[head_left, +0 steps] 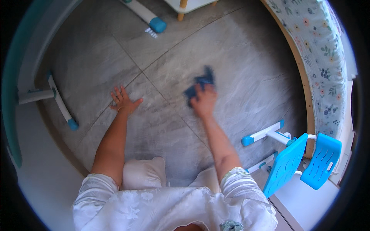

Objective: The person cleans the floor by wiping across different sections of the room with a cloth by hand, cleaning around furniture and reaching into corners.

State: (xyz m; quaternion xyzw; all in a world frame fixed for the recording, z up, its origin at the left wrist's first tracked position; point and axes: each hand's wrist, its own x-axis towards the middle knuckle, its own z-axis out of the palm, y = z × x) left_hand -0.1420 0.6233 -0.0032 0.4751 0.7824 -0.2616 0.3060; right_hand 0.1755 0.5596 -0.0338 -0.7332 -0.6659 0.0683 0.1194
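Under my right hand [204, 100] is a dark blue cloth [199, 82], bunched up and pressed against the grey tiled floor [173, 134]. The hand and cloth are slightly smeared by motion, with the fingers bent over the cloth's near part. My left hand [124, 101] lies flat on the floor to the left, fingers spread, holding nothing. It rests close to a tile joint. Both arms reach forward from my kneeling body.
A blue and white chair [287, 163] stands at the right, its foot on the floor. Beyond it runs a bed side with floral fabric [322, 73]. White desk legs with blue caps [61, 102] are at the left; another capped leg [148, 17] and a white shelf [189, 4] are ahead.
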